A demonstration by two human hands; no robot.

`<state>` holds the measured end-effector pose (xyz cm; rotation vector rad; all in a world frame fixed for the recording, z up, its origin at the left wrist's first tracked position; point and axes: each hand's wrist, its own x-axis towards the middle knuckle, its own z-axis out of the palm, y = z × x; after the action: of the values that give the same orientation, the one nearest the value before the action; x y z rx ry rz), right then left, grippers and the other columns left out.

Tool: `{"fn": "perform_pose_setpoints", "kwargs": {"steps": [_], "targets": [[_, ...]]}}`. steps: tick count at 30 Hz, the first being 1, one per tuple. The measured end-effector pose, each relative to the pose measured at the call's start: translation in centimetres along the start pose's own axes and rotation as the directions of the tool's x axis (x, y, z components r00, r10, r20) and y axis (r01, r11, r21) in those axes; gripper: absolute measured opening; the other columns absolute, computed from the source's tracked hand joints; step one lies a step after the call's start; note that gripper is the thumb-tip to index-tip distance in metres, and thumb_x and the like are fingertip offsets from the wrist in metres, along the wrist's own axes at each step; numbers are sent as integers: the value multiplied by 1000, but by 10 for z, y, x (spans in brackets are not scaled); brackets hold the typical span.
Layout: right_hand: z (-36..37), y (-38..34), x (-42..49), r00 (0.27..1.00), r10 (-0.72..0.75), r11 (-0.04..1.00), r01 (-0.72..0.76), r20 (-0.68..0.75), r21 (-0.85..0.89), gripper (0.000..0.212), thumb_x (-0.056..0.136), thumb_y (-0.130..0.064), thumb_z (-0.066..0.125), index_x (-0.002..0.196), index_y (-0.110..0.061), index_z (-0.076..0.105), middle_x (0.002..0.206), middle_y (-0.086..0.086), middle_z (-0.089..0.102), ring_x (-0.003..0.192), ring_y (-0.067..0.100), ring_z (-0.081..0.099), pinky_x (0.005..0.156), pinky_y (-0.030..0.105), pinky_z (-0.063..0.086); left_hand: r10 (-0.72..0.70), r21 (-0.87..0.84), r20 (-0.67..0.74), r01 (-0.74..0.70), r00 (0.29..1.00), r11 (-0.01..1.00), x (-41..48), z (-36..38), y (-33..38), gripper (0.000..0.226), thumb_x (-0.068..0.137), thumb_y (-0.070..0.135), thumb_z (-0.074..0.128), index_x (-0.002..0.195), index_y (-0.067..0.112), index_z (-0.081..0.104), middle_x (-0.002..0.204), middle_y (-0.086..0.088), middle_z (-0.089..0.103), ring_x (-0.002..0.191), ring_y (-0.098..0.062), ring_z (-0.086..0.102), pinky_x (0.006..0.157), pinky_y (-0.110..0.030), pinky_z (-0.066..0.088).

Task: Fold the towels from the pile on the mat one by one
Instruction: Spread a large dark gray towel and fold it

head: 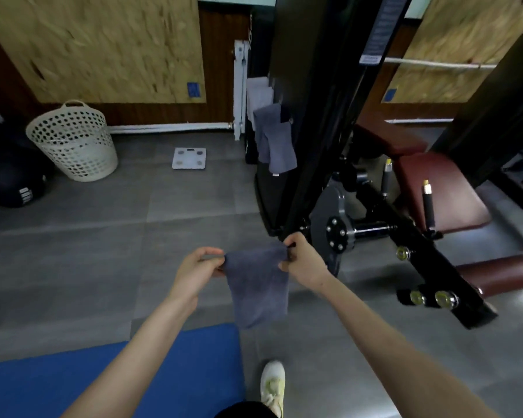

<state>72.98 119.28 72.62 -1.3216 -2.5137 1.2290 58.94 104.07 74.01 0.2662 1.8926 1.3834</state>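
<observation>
- Grey towel hangs in the air between both hands, above the floor, just past the corner of the blue mat.
- The left hand pinches its top left corner.
- The right hand pinches its top right corner.
- More grey towels hang on the black gym machine.
- A white basket stands by the wall.

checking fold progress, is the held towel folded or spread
Likely folded: towel hangs as a narrow strip, top corners pinched by left hand and right hand.
</observation>
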Motion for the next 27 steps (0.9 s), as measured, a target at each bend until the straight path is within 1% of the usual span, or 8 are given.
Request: {"fn": "perform_pose_setpoints", "kwargs": {"steps": [4, 7, 9, 12, 15, 18, 21, 27], "targets": [[-58, -10, 89, 997, -59, 998, 59, 52, -13, 35, 79, -8, 63, 103, -18, 40, 67, -8, 50, 72, 17, 51, 81, 44, 46, 32, 19, -55, -31, 998, 999, 63, 40, 57, 15, 87, -3, 54, 89, 11, 57, 83, -14, 61, 63, -17, 56, 40, -5, 37], [-89, -22, 151, 992, -97, 995, 95, 78, 31, 35, 80, -8, 63, 104, -19, 40, 76, -1, 58, 77, 20, 58, 81, 43, 48, 57, 12, -104, -56, 993, 998, 107, 60, 97, 15, 86, -5, 55, 89, 10, 57, 80, -12, 59, 65, -19, 55, 41, -5, 37], [-107, -34, 190, 987, -129, 991, 125, 95, 44, 33, 82, -8, 62, 105, -19, 41, 79, 2, 59, 74, 19, 56, 73, 39, 49, 66, -7, -144, -67, 987, 998, 138, 69, 123, 15, 85, -6, 55, 92, 7, 57, 77, -10, 58, 69, -23, 56, 46, -7, 41], [-130, -52, 252, 978, -195, 980, 193, 71, 38, 31, 83, -8, 63, 104, -17, 42, 73, -3, 53, 72, 16, 53, 74, 39, 49, 78, -14, -173, -82, 982, 997, 192, 78, 160, 16, 84, -2, 58, 82, 14, 58, 82, -13, 61, 68, -22, 58, 71, -29, 52], [-148, -72, 317, 972, -233, 973, 232, 33, 8, 29, 83, -9, 64, 103, -17, 44, 68, -9, 48, 71, 12, 51, 78, 37, 49, 104, -15, -195, -109, 975, 994, 251, 82, 196, 18, 82, -1, 59, 79, 17, 58, 83, -12, 62, 67, -22, 59, 82, -41, 52], [-162, -93, 382, 966, -257, 965, 257, -10, 44, 34, 80, -11, 67, 105, -17, 45, 72, -10, 50, 77, 16, 54, 82, 41, 48, 141, -4, -223, -146, 965, 989, 309, 84, 236, 13, 72, 11, 66, 79, 20, 59, 77, -5, 63, 71, -24, 61, 87, -45, 52], [-175, -115, 442, 958, -282, 953, 285, -44, 99, 34, 77, -9, 66, 101, -21, 46, 75, -9, 53, 84, 20, 58, 81, 40, 47, 143, 4, -259, -147, 955, 989, 364, 82, 273, 21, 57, 25, 58, 78, 22, 60, 76, -1, 63, 78, -27, 64, 89, -48, 51], [-190, -171, 548, 967, -251, 945, 256, -52, 205, 34, 79, -5, 64, 98, -28, 47, 77, -2, 60, 83, 23, 62, 81, 44, 52, 154, 38, -307, -149, 939, 988, 461, 71, 340, 19, 56, 29, 54, 74, 25, 60, 74, 4, 64, 88, -31, 65, 87, -46, 52]]}}
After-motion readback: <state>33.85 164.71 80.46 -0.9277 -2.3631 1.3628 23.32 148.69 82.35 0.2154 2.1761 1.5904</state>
